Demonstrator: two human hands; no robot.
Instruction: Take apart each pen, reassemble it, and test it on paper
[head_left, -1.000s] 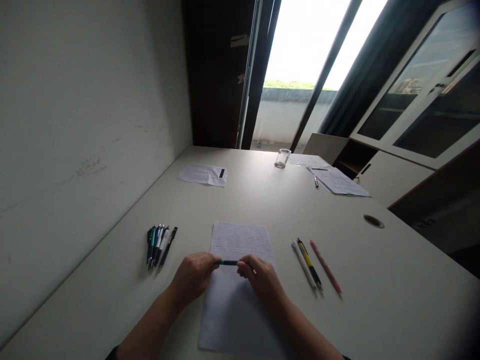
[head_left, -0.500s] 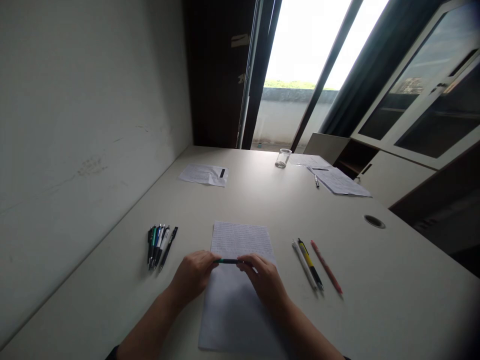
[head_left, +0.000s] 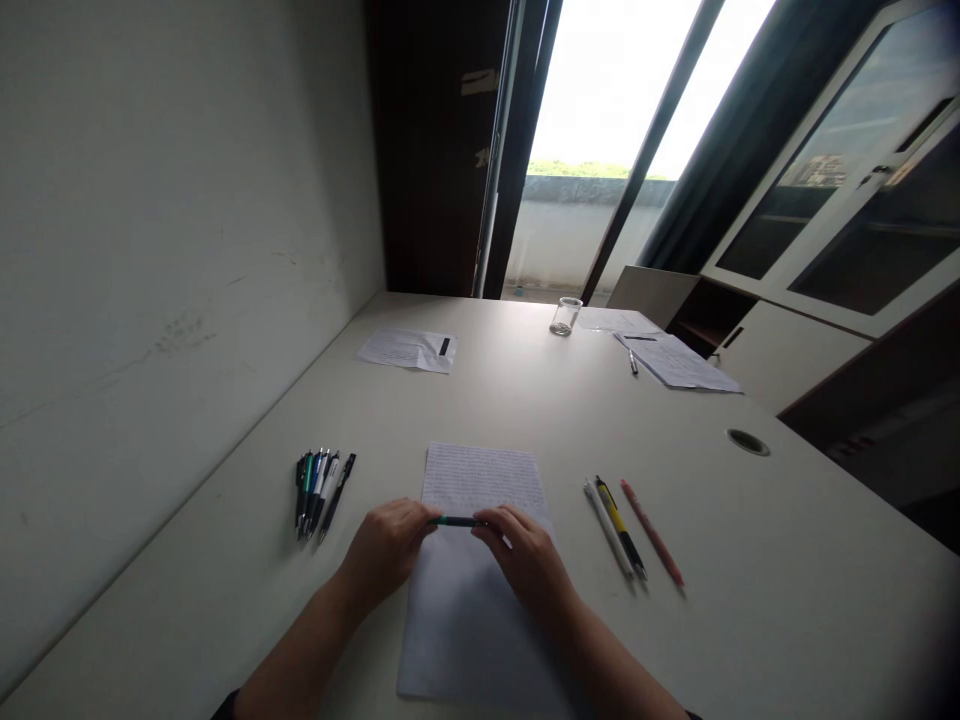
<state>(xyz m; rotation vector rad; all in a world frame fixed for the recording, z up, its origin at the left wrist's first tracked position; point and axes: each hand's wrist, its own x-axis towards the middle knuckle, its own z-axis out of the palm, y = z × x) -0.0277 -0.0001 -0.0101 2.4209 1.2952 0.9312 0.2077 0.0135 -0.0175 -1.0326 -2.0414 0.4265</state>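
Note:
A dark pen with a green end [head_left: 454, 521] is held level between my two hands, above a sheet of paper [head_left: 472, 620] with lines of writing on its upper part. My left hand [head_left: 388, 540] pinches the green end. The other end sits between the fingertips of my right hand [head_left: 527, 555]. Left of my hands lies a group of several pens [head_left: 321, 495], side by side. To the right are a white pen [head_left: 609, 533], a yellow and black pen [head_left: 621, 528] and a red pen [head_left: 652, 533].
Toward the far edge of the white table [head_left: 510, 400] stand a glass jar [head_left: 565, 316] and a crumpled printed sheet [head_left: 409, 349]. Papers [head_left: 679, 362] with a pen [head_left: 633, 362] lie at the far right, near a round cable hole [head_left: 748, 443]. A wall [head_left: 187, 250] borders the left side.

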